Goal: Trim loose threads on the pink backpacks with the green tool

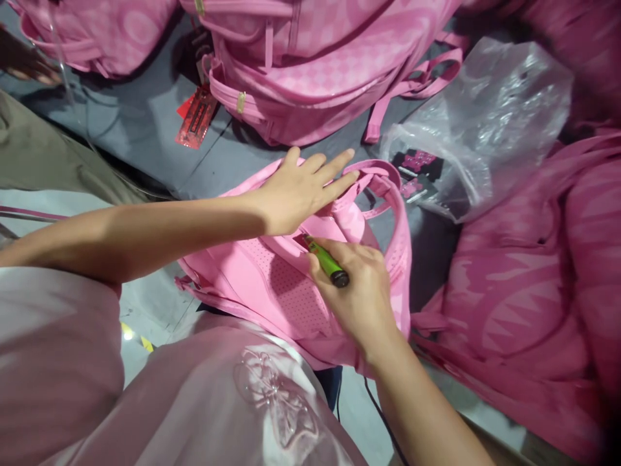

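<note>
A pink backpack (233,272) lies against my body at the table's edge, its dotted back panel and straps facing up. My left hand (301,188) rests on its upper part, fingers spread and flat. In my right hand (356,285) is a green marker pen (327,262) with a black end. The pen's far end points down at the backpack, close to my left wrist. Whether its tip touches the fabric I cannot tell. A looped pink strap (400,233) curves round to the right of my right hand.
More pink backpacks (310,97) stand across the grey table (140,123), with others (514,291) at the right. A clear plastic bag (504,110) holds small pink-and-black pieces. A red tag (198,116) hangs from one backpack. Another person's hand (32,65) shows at the far left.
</note>
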`<state>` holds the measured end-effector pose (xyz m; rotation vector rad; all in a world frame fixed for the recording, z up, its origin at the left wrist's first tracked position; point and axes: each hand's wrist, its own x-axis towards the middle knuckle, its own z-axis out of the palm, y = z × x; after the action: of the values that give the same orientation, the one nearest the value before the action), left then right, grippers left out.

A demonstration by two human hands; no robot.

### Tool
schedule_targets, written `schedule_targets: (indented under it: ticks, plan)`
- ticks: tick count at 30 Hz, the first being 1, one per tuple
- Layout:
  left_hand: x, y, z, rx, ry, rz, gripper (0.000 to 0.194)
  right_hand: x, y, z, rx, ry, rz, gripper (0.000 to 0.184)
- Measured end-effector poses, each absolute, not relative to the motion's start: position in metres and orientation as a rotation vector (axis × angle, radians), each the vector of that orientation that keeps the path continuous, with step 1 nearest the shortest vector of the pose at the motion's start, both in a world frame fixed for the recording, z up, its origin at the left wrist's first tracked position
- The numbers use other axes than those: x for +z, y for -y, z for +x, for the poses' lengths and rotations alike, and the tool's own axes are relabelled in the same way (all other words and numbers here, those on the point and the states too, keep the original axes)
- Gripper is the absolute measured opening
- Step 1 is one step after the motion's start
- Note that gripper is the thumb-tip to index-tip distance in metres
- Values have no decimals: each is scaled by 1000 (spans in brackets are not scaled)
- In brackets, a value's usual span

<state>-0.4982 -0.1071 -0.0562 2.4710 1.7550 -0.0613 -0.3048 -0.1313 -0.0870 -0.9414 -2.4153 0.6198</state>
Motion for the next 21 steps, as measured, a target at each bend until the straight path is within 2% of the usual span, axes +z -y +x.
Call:
schedule_targets:
  ticks: [9, 15, 21]
  plan:
    - [-51, 110, -497, 28, -1757, 2409, 90, -84, 137, -315, 537, 2423, -991, 21]
    - [-52, 110, -498, -29, -1767, 2434, 96, -80, 140, -318, 460, 2462, -1042, 18]
    - [-52, 111, -497, -37, -1774, 2447, 97, -81, 136, -321, 532, 2447, -1008, 17]
